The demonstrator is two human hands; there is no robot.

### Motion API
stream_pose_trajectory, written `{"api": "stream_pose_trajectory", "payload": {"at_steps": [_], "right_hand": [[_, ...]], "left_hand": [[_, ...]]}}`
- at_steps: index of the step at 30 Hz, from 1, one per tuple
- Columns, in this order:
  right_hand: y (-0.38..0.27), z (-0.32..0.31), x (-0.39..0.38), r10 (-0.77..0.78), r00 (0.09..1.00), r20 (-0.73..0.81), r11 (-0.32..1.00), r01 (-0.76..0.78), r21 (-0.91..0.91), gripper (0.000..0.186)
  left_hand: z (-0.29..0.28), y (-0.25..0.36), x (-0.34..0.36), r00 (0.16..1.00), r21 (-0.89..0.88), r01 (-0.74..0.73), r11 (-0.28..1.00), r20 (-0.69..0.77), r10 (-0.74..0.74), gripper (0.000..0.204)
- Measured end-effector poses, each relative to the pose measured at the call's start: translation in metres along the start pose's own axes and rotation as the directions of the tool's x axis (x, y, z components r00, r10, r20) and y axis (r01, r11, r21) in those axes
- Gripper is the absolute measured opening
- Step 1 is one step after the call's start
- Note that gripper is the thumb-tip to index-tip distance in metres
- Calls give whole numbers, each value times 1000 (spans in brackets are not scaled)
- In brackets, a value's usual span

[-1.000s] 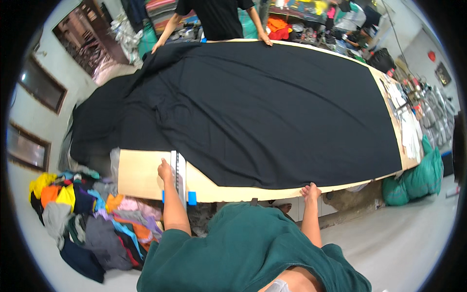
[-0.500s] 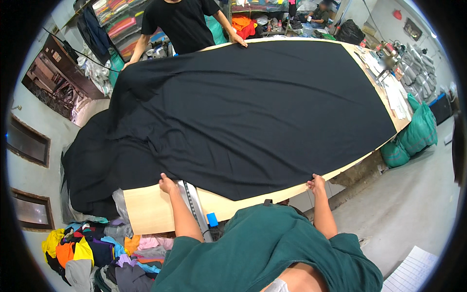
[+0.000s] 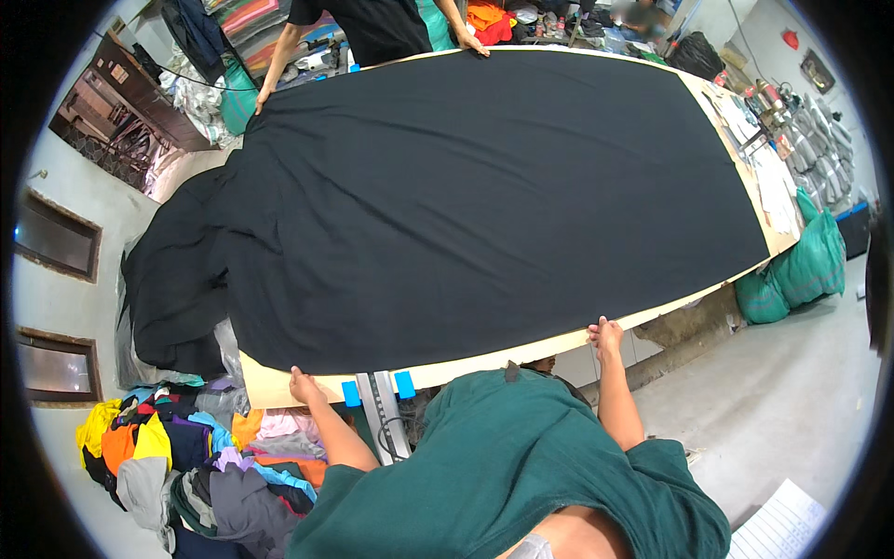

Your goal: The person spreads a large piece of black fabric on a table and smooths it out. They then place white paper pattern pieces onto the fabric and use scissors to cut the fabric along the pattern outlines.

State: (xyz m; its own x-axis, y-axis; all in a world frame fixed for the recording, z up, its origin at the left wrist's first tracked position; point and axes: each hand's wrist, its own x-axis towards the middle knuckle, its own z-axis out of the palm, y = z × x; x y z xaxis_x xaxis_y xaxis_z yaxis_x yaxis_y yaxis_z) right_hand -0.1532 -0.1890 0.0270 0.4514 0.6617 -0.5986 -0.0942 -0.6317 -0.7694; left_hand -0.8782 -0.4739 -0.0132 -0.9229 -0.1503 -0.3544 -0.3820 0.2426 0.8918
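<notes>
Nearest, in front of the table point(image 3: 268, 385), is the wearer's green shirt point(image 3: 503, 466), with a lined paper sheet point(image 3: 778, 524) well out from the table's near side, to the right. Off the table's near left corner lies a heap of clothes point(image 3: 209, 461) in yellow, orange, grey, blue and pink. A metal rail point(image 3: 378, 415) with blue blocks point(image 3: 405, 385) juts from the table's near edge. Just left of that rail, the left hand point(image 3: 305, 385) is at the table's near edge, fingers bent in and closed on the border of the black cloth point(image 3: 484, 205). Farther right along the same edge, the right hand point(image 3: 606, 336) has its fingers curled at the cloth's border; whether they pinch it is too small to tell. The cloth covers most of the table, smooth toward the right, creased toward the left, and droops in folds past the left end. Green sacks point(image 3: 808, 261) stand by the table's right end, where white paper strips point(image 3: 773, 191) lie on the bare top. Across the table a co-worker in a black shirt point(image 3: 386, 28) has both hands at the cloth's far border; behind that side stand shelves of coloured fabric point(image 3: 250, 35).
</notes>
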Motion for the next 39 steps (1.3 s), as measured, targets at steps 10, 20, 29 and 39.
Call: {"api": "stream_pose_trajectory", "payload": {"at_steps": [10, 20, 29, 39], "right_hand": [[25, 22, -21, -83, 990, 110, 969, 106, -224, 27], [28, 21, -42, -171, 976, 136, 962, 196, -192, 26], [28, 22, -48, -141, 977, 161, 956, 177, -233, 27], [30, 22, -45, -177, 973, 147, 941, 211, -263, 29]], "left_hand": [[38, -3, -89, 953, 614, -300, 730, 159, 258, 69], [6, 24, -115, 906, 315, -355, 880, -118, 407, 65], [-2, -3, -88, 983, 149, -169, 974, -42, 177, 53], [10, 10, -107, 895, 387, -163, 908, -329, 300, 40]]}}
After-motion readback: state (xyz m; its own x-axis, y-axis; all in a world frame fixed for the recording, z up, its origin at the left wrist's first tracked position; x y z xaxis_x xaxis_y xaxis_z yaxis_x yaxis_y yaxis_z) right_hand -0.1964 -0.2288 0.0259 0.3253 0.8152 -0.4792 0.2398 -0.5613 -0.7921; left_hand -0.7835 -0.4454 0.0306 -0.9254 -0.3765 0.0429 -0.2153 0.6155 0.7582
